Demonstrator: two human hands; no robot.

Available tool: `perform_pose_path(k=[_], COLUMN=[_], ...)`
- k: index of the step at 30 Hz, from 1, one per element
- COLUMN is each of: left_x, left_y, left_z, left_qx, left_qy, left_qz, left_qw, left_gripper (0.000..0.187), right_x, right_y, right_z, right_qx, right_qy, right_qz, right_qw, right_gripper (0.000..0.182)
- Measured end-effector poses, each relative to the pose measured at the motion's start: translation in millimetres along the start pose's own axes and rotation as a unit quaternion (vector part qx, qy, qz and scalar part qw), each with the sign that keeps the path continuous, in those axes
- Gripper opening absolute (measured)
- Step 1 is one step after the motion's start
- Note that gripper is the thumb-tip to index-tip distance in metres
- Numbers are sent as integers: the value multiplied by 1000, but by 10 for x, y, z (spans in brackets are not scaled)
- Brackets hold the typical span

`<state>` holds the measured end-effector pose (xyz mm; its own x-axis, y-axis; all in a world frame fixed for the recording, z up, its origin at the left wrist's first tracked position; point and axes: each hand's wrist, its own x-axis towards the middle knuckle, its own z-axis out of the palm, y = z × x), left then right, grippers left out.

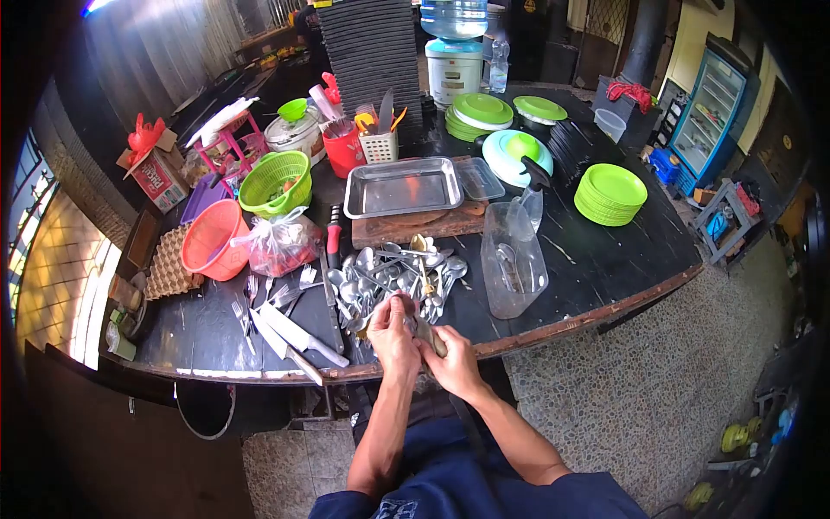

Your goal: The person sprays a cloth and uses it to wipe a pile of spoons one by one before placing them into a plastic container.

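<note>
In the head view, a grayish cloth is held at the table's front edge, just beside the piled spoons. It is gripped between the curled fingers of the left hand and the right hand; whether cutlery is wrapped inside cannot be told.

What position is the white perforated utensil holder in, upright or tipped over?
Upright: the utensil holder sits base-down on the table, with a knife blade sticking up out of its top.
</note>
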<state>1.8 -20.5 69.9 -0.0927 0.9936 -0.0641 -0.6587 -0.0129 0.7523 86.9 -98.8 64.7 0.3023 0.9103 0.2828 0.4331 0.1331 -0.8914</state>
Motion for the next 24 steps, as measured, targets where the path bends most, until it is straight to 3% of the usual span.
perform_pose_path(k=[3, 5, 7, 10, 14, 16, 19, 21, 24], left_x=[98, 242, 246, 320, 497, 610, 635, 613, 528], left_y=[74, 66, 192, 297, 471, 461, 343, 184, -50], left_z=[-2, -6, 193, 579, 1238, 1522, 1909, 2098, 2238], left_qx=[-5, -24, -22, -21, -39, -44, -33, -4, 85], left_qy=[-6, -61, -118, -131, -189, -220, -269, -326, -334], left_qz=[-16, -10, -14, 4, 88, 124, 111, 129, 130], left_qw=[1000, 998, 993, 991, 977, 966, 956, 936, 930], left_gripper=[17, 18, 19, 23, 20, 14, 10, 9, 5], right_x=[-63, -121, -165, -189, -311, -396, -457, -480, -499], right_y=[-19, -46, -64, 19, 192, 249, 280, 316, 387], right_z=[-25, -55, -53, -131, -241, -262, -322, -355, -385], right_qx=[-40, -76, -112, -115, -115, -114, -88, -83, -75], right_qy=[-13, -21, 6, 6, -35, -56, -75, -69, -58], right_qz=[-15, -28, -29, -15, 29, 54, 76, 78, 76], right_qw=[999, 997, 993, 993, 992, 990, 990, 991, 993], right_gripper=[24, 25, 25, 27, 31, 37, 40, 40, 41])
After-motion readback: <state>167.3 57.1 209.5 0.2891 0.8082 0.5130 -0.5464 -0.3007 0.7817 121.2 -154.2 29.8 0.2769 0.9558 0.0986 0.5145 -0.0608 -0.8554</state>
